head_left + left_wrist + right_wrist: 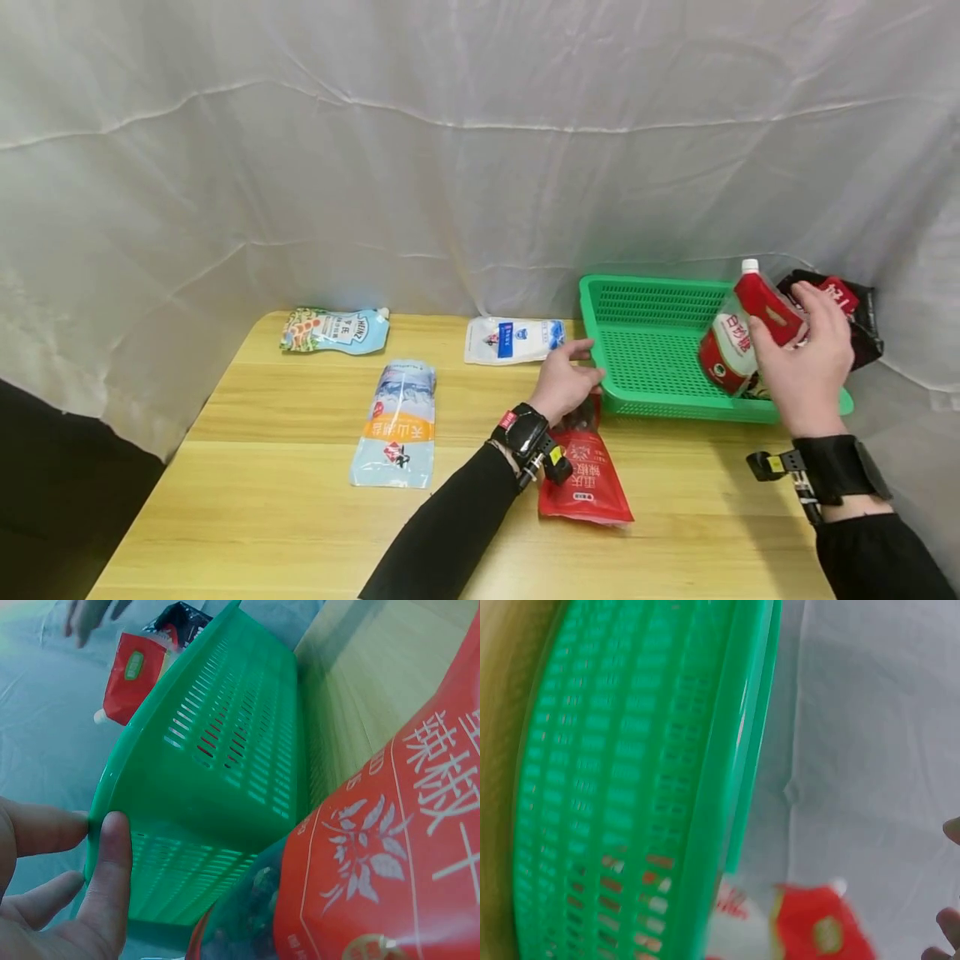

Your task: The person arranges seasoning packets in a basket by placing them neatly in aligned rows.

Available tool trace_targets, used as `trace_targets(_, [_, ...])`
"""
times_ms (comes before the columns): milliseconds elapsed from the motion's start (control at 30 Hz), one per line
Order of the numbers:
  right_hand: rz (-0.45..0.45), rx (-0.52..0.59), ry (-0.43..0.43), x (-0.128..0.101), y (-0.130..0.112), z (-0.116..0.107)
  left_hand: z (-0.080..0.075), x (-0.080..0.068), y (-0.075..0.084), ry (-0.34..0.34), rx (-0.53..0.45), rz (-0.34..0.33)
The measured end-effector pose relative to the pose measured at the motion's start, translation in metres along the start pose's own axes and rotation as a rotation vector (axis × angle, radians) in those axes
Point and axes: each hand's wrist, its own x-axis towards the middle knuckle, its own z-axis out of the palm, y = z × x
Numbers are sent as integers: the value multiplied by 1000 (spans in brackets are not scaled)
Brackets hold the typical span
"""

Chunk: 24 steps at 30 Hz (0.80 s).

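Observation:
My left hand (567, 382) pinches the left rim of a green plastic basket (660, 408); in the left wrist view, fingers (112, 862) lie on both sides of that rim. Under this hand a red bag of dried chili (585, 475) lies on the table, its upper end partly hidden. A red and clear spouted pouch (735, 350) with a white cap leans upright inside the basket's right part. My right hand (813, 358) hovers at that pouch with thumb and fingers spread; in the right wrist view its fingertips (951, 926) appear apart from the pouch.
A black and red package (862, 317) sits at the basket's right end. On the wooden table (262, 517) lie a blue Heinz pouch (337, 331), a white and blue packet (510, 340) and a light-blue and orange bag (397, 425). A grey cloth (450, 167) hangs behind.

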Motion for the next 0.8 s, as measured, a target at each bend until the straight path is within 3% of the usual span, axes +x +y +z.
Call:
trace_targets(133, [-103,39,-104,-13,-17,7,-2,0,-2,-16,3,24])
trace_targets(333, [-311,30,-378,-36,-32,19,-3,-1,-2,-26,8,35])
trace_targets(500, [-348,5,-544,-56,-41,29,-4,-4,-1,-27,7,22])
trace_targets(800, [-404,-45,-631,-82,-36,45,-11,-9,-2,-44,92,53])
